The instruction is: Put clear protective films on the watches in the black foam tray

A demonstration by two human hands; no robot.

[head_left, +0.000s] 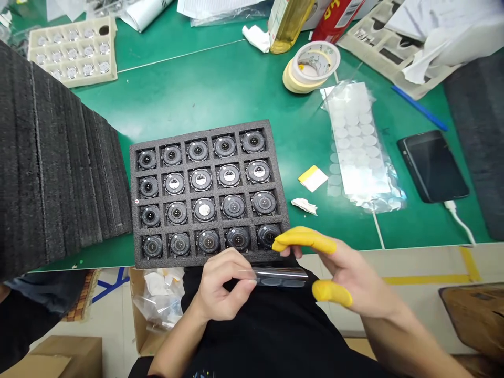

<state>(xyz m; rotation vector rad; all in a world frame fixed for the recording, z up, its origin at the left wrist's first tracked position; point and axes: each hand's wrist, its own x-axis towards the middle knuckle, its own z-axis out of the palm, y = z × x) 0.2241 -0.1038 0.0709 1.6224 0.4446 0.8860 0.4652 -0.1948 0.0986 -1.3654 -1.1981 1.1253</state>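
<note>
My left hand [228,286] pinches one end of a clear film strip [281,276] in front of the foam tray. Rounded shapes show on the film. Just right of its far end is my right hand [334,273], thumb and index finger in yellow finger covers, spread apart with nothing between them. The black foam tray [210,197] holds rows of round watch backs, one per compartment. Several in the second row carry white round pieces with dark markings, and one in the third row [204,209] has a plain pale disc.
Stacked black foam [55,157] rises at the left. Tape rolls [311,65], a sheet of round stickers [356,139], a phone [433,165], a blue stick [419,107] and paper scraps [304,206] lie rightward. A pale tray [73,51] of round parts sits at the back left.
</note>
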